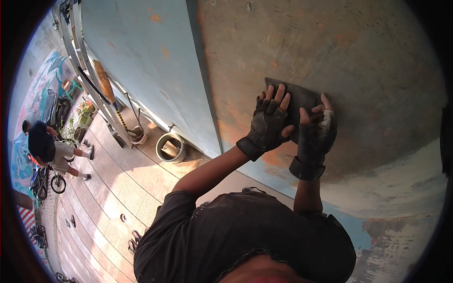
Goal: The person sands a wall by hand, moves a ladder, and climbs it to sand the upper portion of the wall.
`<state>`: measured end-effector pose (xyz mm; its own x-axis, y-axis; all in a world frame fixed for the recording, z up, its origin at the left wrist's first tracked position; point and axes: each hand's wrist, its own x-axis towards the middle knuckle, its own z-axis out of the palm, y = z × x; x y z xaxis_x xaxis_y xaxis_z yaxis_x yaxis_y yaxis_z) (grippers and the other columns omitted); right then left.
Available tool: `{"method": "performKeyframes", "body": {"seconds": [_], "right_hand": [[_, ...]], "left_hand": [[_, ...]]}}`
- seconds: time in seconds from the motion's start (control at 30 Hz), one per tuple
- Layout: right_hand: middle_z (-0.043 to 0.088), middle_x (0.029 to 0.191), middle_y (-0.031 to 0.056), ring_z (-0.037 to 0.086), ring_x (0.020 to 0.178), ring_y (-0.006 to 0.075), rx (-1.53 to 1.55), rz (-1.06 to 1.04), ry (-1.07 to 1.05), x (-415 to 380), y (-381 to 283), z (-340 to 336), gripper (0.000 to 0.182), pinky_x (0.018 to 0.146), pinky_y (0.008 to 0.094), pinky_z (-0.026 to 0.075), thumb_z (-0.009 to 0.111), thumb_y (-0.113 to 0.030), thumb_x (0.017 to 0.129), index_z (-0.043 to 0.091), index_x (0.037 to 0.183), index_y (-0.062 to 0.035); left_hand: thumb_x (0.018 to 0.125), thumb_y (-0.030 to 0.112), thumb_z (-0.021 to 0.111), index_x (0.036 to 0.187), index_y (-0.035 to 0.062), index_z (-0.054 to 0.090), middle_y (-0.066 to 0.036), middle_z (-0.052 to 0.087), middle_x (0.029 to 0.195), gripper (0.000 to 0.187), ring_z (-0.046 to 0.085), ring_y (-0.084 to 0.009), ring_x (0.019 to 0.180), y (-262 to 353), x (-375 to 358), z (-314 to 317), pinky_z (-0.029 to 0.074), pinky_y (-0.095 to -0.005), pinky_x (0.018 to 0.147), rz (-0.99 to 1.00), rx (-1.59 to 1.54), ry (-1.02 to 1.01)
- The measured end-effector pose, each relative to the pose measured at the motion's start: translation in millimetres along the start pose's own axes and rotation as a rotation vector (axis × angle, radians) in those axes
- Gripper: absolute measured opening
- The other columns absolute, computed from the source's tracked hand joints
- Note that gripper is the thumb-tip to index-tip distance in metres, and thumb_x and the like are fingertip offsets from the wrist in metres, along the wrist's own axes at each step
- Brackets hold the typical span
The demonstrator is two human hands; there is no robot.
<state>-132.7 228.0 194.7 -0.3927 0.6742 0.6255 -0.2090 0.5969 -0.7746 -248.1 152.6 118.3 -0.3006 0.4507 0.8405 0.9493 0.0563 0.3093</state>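
A dark, flat sheet that looks like sandpaper (302, 96) lies against the brown, patchy wall (368, 70). My left hand (271, 120), in a black fingerless glove, presses on the sheet's left part with fingers spread and stretched out. On the right edge of the sheet is my right hand (317, 132), gloved the same way. Its fingers are bent around that edge, and the thumb lies on the sheet's face. Part of the sheet is hidden behind both hands. Bare orange and grey patches show around it.
To the left, a bucket (171, 147) stands on the tiled floor (141, 174) by the light blue wall (151, 61). A smaller pot (138, 136), a broom (104, 82) and a metal ladder (82, 52) are beyond. Another person (45, 144) stands far left near bicycles.
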Motion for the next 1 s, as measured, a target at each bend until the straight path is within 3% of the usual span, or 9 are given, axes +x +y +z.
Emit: {"method": "performKeyframes", "body": {"seconds": [0.1,0.23,0.33,0.4,0.5,0.6,0.67,0.83,1.0], "right_hand": [[0.052,0.095,0.0012,0.05,0.071,0.0075,-0.216,-0.048,0.019,-1.0,1.2,1.7,0.048,0.068,0.0248,0.047,0.079,-0.012,0.083,0.064,0.127,-0.003],[0.055,0.097,0.0028,0.054,0.076,0.0099,-0.147,-0.029,0.089,-9.5,10.9,7.1,0.043,0.068,0.0262,0.047,0.08,-0.015,0.083,0.066,0.122,-0.003],[0.059,0.102,0.0054,0.058,0.083,0.0139,-0.298,-0.245,0.095,-14.0,4.3,11.8,0.042,0.068,0.0281,0.049,0.078,-0.017,0.084,0.065,0.122,-0.0041],[0.06,0.112,0.0062,0.057,0.097,0.0134,-0.264,-0.117,0.099,-20.4,-9.2,18.3,0.047,0.079,0.0288,0.048,0.075,-0.013,0.086,0.061,0.129,-0.0034],[0.058,0.117,0.0063,0.056,0.101,0.0136,-0.202,-0.107,0.107,-24.9,-3.1,18.3,0.045,0.081,0.0288,0.047,0.072,-0.012,0.087,0.06,0.13,-0.0037],[0.059,0.114,0.0087,0.061,0.098,0.0185,-0.164,-0.19,0.086,-23.3,5.5,23.9,0.039,0.071,0.03,0.049,0.069,-0.011,0.087,0.062,0.125,-0.0043],[0.058,0.114,0.0089,0.061,0.099,0.019,-0.139,-0.235,0.052,-18.6,-1.1,26.1,0.039,0.071,0.0303,0.049,0.068,-0.009,0.087,0.062,0.124,-0.0039],[0.057,0.117,0.0107,0.06,0.102,0.0206,-0.007,-0.331,0.012,-6.6,-4.6,31.7,0.038,0.072,0.031,0.049,0.065,-0.004,0.086,0.062,0.123,-0.0029],[0.058,0.122,0.0125,0.059,0.107,0.0213,0.029,-0.349,-0.092,0.6,4.5,34.9,0.042,0.073,0.0296,0.051,0.066,-0.001,0.083,0.062,0.125,-0.0022]], "left_hand": [[0.094,0.053,0.052,0.152,0.0002,0.034,-0.023,0.025,0.163,0.081,0.022,-0.0456,0.15,-3.4,0.1,-12.4,0.015,-0.0618,0.119,0.017,0.01,-0.089],[0.092,0.051,0.055,0.152,0.0007,0.036,-0.02,0.027,0.163,0.08,0.025,-0.0433,0.149,-6.8,0.7,-26.7,0.016,-0.0617,0.119,0.012,0.071,-0.18],[0.093,0.052,0.054,0.152,0.0003,0.036,-0.02,0.029,0.162,0.08,0.027,-0.0421,0.149,-21.2,3.1,-35.1,0.016,-0.0617,0.119,0.019,0.088,-0.207],[0.094,0.052,0.052,0.152,-0.0012,0.034,-0.022,0.028,0.162,0.081,0.028,-0.0431,0.148,-45.5,4.1,-43.0,0.015,-0.0618,0.119,-0.096,0.203,-0.075],[0.094,0.049,0.053,0.152,-0.0008,0.035,-0.02,0.028,0.163,0.079,0.027,-0.0407,0.149,-68.6,8.4,-48.4,0.014,-0.0606,0.119,-0.172,0.171,0.088],[0.094,0.048,0.054,0.153,-0.0011,0.034,-0.021,0.027,0.163,0.079,0.026,-0.0416,0.15,-58.2,-3.4,-39.8,0.011,-0.0607,0.12,-0.202,0.088,0.159],[0.095,0.048,0.053,0.155,-0.0042,0.024,-0.026,0.021,0.163,0.085,0.019,-0.0456,0.151,-49.1,-10.8,-37.0,0.01,-0.0608,0.12,-0.074,0.224,-0.223],[0.095,0.042,0.055,0.156,-0.0017,0.024,-0.026,0.021,0.163,0.081,0.018,-0.045,0.152,-93.4,34.3,-64.3,0.01,-0.0618,0.12,-0.229,0.221,0.188],[0.096,0.044,0.053,0.155,-0.0053,0.025,-0.029,0.019,0.163,0.082,0.016,-0.0493,0.151,-90.8,0.6,-26.1,0.009,-0.0628,0.119,-0.134,0.148,0.226]]}}
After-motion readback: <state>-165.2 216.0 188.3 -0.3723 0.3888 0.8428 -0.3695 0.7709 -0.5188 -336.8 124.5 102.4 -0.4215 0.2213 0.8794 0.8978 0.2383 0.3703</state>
